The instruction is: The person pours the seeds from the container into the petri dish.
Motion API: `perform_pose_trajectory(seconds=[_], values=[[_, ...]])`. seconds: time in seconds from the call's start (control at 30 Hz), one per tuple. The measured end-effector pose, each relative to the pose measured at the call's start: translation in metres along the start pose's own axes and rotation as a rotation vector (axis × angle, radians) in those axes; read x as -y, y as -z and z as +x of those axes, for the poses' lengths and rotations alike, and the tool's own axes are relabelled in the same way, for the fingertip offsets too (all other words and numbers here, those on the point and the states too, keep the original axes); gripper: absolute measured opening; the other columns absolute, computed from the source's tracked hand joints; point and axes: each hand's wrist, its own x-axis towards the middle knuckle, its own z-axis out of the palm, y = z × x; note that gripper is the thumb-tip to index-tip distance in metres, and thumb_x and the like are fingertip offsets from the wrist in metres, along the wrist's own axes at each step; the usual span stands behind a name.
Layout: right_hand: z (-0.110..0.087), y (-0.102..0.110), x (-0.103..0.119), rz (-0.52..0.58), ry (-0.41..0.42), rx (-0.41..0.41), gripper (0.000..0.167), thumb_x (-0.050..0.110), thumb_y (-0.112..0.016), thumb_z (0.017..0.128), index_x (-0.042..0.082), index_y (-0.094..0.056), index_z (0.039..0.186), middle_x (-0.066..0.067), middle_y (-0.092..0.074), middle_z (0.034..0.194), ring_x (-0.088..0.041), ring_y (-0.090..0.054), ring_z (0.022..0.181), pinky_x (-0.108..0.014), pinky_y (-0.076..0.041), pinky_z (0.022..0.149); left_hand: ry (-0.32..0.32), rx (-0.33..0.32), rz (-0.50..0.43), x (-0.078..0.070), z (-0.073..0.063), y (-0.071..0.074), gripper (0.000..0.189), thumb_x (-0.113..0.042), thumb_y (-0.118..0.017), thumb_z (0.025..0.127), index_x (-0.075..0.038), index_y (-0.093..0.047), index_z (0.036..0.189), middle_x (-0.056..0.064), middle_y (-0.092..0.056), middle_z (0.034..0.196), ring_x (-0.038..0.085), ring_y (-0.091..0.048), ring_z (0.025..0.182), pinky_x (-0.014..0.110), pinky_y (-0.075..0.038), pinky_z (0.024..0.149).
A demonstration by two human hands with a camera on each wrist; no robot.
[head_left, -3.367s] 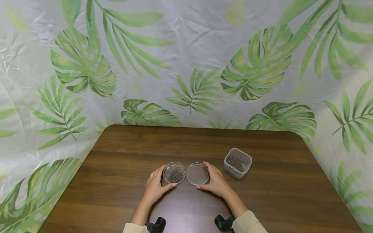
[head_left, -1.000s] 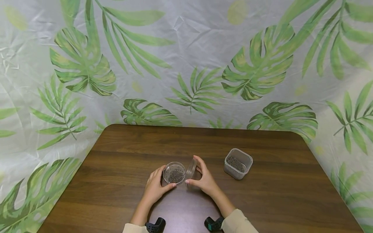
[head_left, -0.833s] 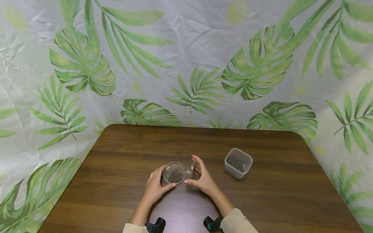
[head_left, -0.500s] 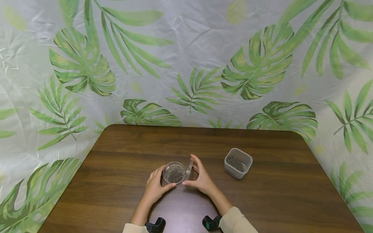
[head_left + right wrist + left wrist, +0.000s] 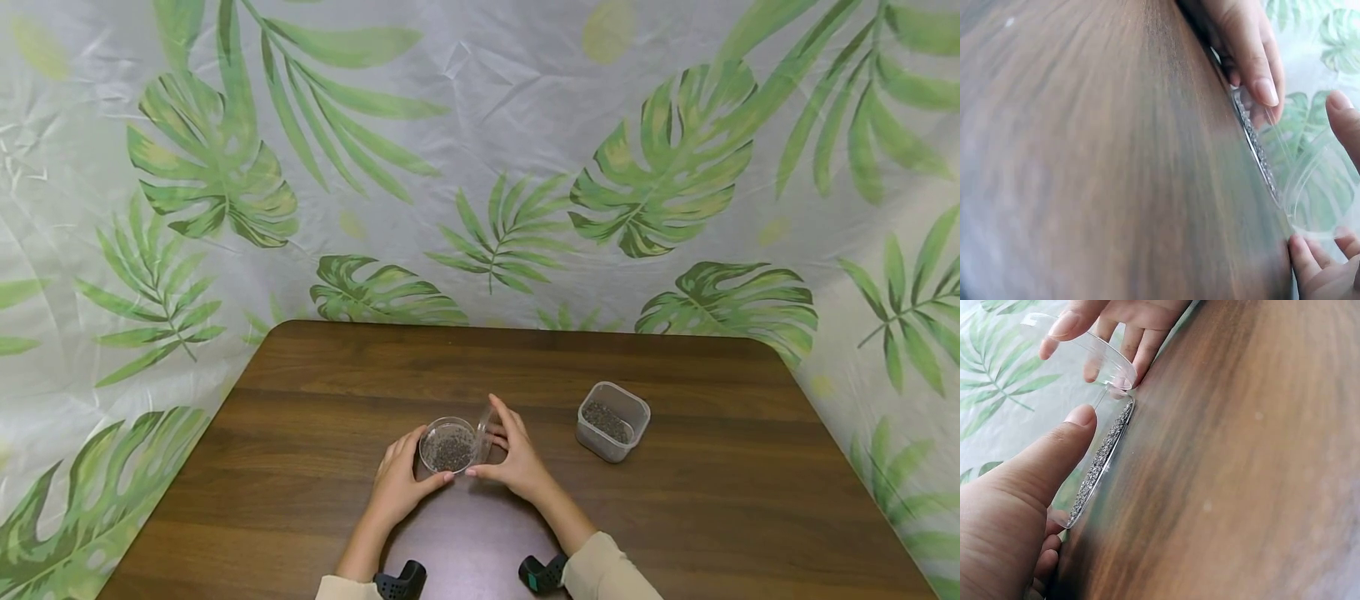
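Note:
In the head view, a clear petri dish (image 5: pixel 448 446) with a layer of dark grey grains lies on the table, held between the thumb and fingers of my left hand (image 5: pixel 396 482). At its right rim stands a clear round lid (image 5: pixel 483 437), tilted on edge. The thumb and fingers of my right hand (image 5: pixel 523 465) pinch that lid at its near and far edges. The left wrist view has the lid (image 5: pixel 1110 356) raised beyond the grain-filled dish (image 5: pixel 1102 464), its low edge close to the dish rim. From the right wrist, the lid (image 5: pixel 1319 187) looks tilted too.
A translucent plastic tub (image 5: pixel 612 422), partly filled with similar grains, stands right of my right hand. Brown wood-grain table (image 5: pixel 322 375) surrounds everything. Behind its far edge hangs a leaf-patterned sheet (image 5: pixel 517 125).
My right hand has moved left and tipped the lid from lying flat beside the dish onto its edge. Over the last half second it turns further toward the dish. My left hand stays still.

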Motion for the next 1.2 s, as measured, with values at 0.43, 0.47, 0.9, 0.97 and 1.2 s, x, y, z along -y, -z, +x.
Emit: perform_pose_trajectory(seconds=[0.43, 0.47, 0.9, 0.97, 1.2], values=[[-0.001, -0.006, 0.005, -0.097, -0.075, -0.007, 0.111, 0.025, -0.086, 0.056, 0.023, -0.018, 0.144, -0.004, -0.026, 0.138, -0.024, -0.041, 0.106, -0.036, -0.043, 0.083, -0.006, 0.001, -0.001, 0.001, 0.000, 0.000, 0.085, -0.054, -0.071, 0.066, -0.009, -0.041, 0.132, 0.010, -0.046, 0.129, 0.030, -0.038, 0.118, 0.051, -0.031, 0.093], [-0.001, -0.006, 0.005, -0.101, -0.080, -0.009, 0.110, 0.026, -0.086, 0.056, 0.022, -0.019, 0.144, -0.003, -0.026, 0.138, -0.023, -0.040, 0.106, -0.036, -0.042, 0.083, -0.007, 0.000, -0.002, 0.001, 0.000, 0.000, 0.085, -0.054, -0.071, 0.066, -0.008, -0.041, 0.132, 0.010, -0.046, 0.129, 0.030, -0.038, 0.118, 0.051, -0.031, 0.093], [0.000, -0.012, 0.007, -0.133, -0.080, -0.040, 0.104, 0.028, -0.086, 0.054, 0.010, -0.030, 0.140, -0.006, -0.033, 0.135, -0.023, -0.044, 0.096, -0.033, -0.042, 0.077, -0.013, 0.004, 0.009, 0.000, 0.000, 0.001, 0.086, -0.056, -0.070, 0.066, -0.009, -0.041, 0.132, 0.010, -0.046, 0.129, 0.031, -0.038, 0.119, 0.051, -0.031, 0.093], [-0.001, -0.013, 0.007, -0.144, -0.063, -0.048, 0.102, 0.029, -0.086, 0.055, 0.009, -0.031, 0.139, -0.007, -0.034, 0.134, -0.024, -0.044, 0.096, -0.034, -0.042, 0.077, -0.011, 0.009, 0.010, 0.000, 0.000, 0.001, 0.087, -0.057, -0.069, 0.066, -0.009, -0.041, 0.133, 0.010, -0.046, 0.129, 0.031, -0.037, 0.119, 0.051, -0.031, 0.093], [0.000, -0.015, 0.006, -0.188, -0.056, -0.042, 0.101, 0.034, -0.085, 0.056, 0.008, -0.032, 0.138, -0.007, -0.036, 0.135, -0.022, -0.045, 0.101, -0.034, -0.042, 0.080, -0.004, 0.014, 0.011, -0.001, -0.001, 0.002, 0.088, -0.060, -0.068, 0.065, -0.010, -0.041, 0.133, 0.010, -0.045, 0.130, 0.031, -0.037, 0.119, 0.051, -0.030, 0.093]])
